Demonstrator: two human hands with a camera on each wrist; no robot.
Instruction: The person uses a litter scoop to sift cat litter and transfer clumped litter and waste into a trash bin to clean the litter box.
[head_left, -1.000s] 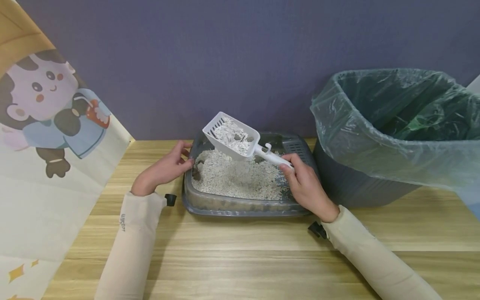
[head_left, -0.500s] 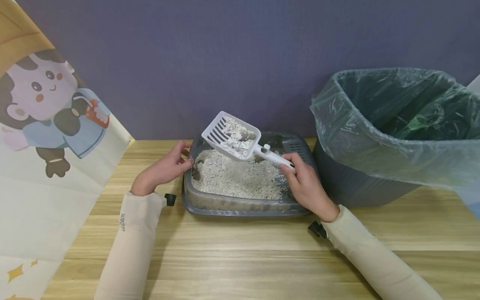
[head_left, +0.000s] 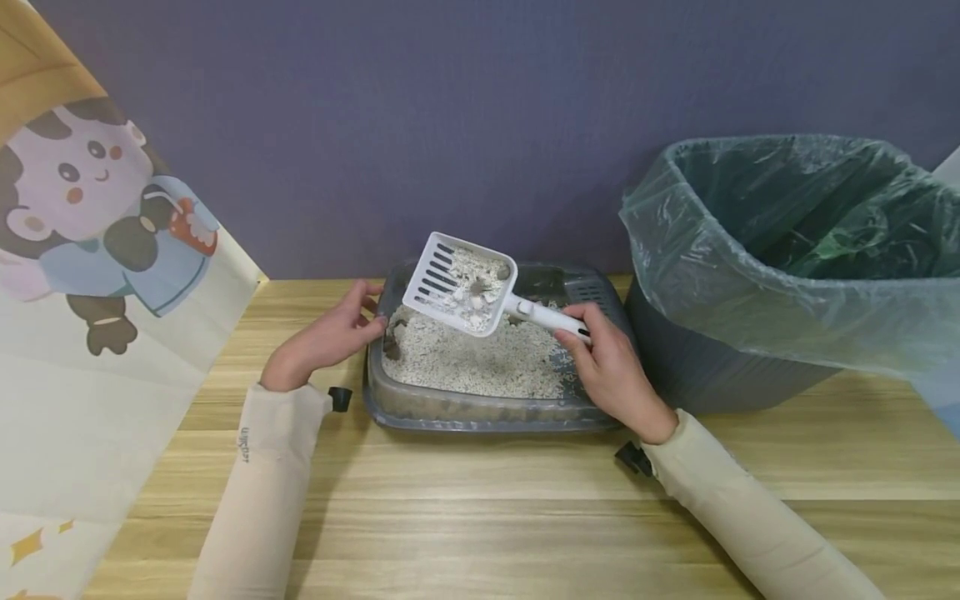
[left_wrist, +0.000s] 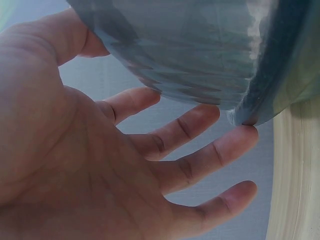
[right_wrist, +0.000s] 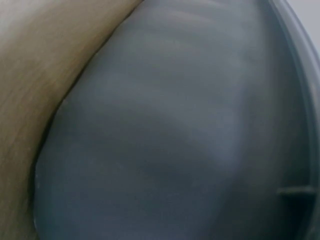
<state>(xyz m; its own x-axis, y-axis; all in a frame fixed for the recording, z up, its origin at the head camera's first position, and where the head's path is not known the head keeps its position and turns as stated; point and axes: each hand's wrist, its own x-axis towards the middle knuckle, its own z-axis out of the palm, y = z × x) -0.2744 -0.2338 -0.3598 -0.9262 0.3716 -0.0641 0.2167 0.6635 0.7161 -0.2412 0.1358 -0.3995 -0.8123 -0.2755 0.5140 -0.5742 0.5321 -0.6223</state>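
Note:
My right hand (head_left: 611, 367) grips the handle of a white slotted litter scoop (head_left: 442, 310), held over a dark grey litter box (head_left: 480, 412). Pale litter with a few darker clumps lies in the scoop, mostly toward the handle side; several slots at its front edge show bare. Beneath it, pale granular litter (head_left: 480, 367) covers much of the box floor. At the box's left end my left hand (head_left: 326, 337) has loosely spread fingers. In the left wrist view, some fingertips (left_wrist: 245, 132) touch the box's outer wall (left_wrist: 180, 60), while the little finger stands apart from it.
To the right stands a dark grey bin (head_left: 720, 367) lined with a translucent green bag (head_left: 675, 275). A purple-grey wall (head_left: 450, 125) rises behind the wood-grain table (head_left: 480, 517). Blurred grey plastic (right_wrist: 160, 120) fills most of the right wrist view.
The scoop has turned, so its slotted face shows more and its front slots are barer. Less litter lies in it now. My left hand stays at the box's left end.

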